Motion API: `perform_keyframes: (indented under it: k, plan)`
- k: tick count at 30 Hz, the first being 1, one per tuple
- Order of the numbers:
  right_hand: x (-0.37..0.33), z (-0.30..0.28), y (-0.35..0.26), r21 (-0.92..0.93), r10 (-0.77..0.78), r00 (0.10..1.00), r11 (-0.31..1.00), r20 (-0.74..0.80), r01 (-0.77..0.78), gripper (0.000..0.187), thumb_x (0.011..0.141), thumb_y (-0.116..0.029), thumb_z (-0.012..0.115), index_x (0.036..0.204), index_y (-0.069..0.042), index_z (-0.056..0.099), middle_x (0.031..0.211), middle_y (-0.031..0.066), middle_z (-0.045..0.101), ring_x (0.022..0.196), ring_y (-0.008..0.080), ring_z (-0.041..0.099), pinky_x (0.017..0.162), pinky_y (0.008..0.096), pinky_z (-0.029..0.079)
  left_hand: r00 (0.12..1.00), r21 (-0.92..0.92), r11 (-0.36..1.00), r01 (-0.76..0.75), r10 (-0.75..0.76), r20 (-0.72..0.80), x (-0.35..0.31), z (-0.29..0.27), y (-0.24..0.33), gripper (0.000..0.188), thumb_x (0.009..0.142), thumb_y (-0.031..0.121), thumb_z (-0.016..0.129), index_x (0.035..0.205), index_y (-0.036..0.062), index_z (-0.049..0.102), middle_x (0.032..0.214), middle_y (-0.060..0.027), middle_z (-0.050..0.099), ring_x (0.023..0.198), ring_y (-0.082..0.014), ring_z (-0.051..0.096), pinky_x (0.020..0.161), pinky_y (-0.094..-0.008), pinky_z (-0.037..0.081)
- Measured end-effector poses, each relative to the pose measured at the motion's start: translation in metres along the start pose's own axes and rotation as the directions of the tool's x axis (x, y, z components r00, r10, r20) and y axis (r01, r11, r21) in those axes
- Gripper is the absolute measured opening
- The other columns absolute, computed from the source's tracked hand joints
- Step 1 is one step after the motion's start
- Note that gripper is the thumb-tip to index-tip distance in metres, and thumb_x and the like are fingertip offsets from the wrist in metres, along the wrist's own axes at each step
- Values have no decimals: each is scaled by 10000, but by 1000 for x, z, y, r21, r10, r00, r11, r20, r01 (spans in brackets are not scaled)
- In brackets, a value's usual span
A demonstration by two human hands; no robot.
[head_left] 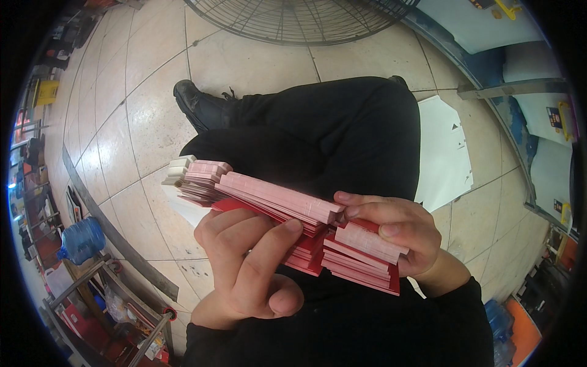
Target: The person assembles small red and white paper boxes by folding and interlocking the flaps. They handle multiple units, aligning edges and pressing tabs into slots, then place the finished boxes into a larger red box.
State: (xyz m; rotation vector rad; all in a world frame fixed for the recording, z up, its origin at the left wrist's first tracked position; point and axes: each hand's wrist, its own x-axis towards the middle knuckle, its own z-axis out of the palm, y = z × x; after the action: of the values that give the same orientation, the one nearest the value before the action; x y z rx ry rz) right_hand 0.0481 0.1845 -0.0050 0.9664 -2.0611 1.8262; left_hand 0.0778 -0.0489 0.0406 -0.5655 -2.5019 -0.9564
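Above my crossed legs, a thick stack of die-cut red card pieces (275, 197) slants from upper left to lower right, its cut edges pale pink. My left hand (244, 257) is curled against its near side, with the index fingertip pressing on the sheet edges and the thumb apart from them. At the stack's right end, my right hand (403, 229) pinches a smaller bundle of the red pieces (361, 254), thumb on top and other fingers partly hidden. Whitish card edges (178, 170) show at the far left end. The undersides are hidden.
A round wire fan guard (306, 21) stands ahead on the tiled floor (147, 128). White sheets (443, 153) lie right of my knee. At the left are a blue water jug (84, 240) and a metal-framed cart (116, 300). A rack (513, 88) with white sheets lines the right.
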Motion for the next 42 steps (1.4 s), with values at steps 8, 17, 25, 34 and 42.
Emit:
perform_keyframes:
  k: [8, 17, 25, 34, 42]
  plan:
    - [-1, 0, 0, -9, -6, 1000, 1000, -1, 6, 608, 815, -255, 944, 1241, -54, 559, 1136, 240, 752, 1050, 404, 785, 849, 432, 674, 1000, -20, 1000, -8, 8, -10, 0, -2, -1, 602, 1127, 544, 392, 1135, 37, 717, 1029, -110, 647, 954, -272, 613, 881, -428, 451]
    - [0, -2, -1, 3, 6, 1000, 1000, -4, -6, 624, 807, -252, 951, 1251, -62, 556, 1147, 233, 749, 1051, 398, 785, 852, 435, 673, 998, 69, 998, 3, 1, -56, -3, -6, 3, 522, 1116, 543, 432, 1070, 103, 709, 1008, -98, 625, 939, -260, 607, 866, -428, 464]
    - [2, -1, 0, 10, -7, 1000, 1000, -16, 8, 618, 801, -243, 955, 1237, -53, 561, 1135, 237, 749, 1037, 405, 787, 846, 441, 677, 999, 55, 998, -38, 40, -24, -3, 4, 2, 533, 1112, 599, 407, 1012, 131, 643, 1013, -79, 634, 901, -258, 584, 860, -433, 435]
    - [0, -4, -2, 23, 18, 999, 1000, 35, -19, 660, 807, -210, 946, 1292, -69, 522, 1154, 266, 731, 1063, 410, 775, 901, 497, 652, 999, 132, 991, -20, 26, -43, -8, 5, 4, 693, 1122, 637, 308, 1132, 78, 718, 968, -67, 603, 889, -246, 561, 863, -429, 432]
    - [-4, -10, -5, 57, 68, 988, 995, 141, -76, 797, 802, -173, 945, 1412, -117, 435, 1256, 308, 687, 1141, 418, 746, 1012, 575, 604, 998, 240, 969, -62, 56, 31, -9, 0, 5, 712, 1117, 569, 226, 1176, 41, 700, 933, -119, 618, 930, -288, 616, 939, -472, 491]
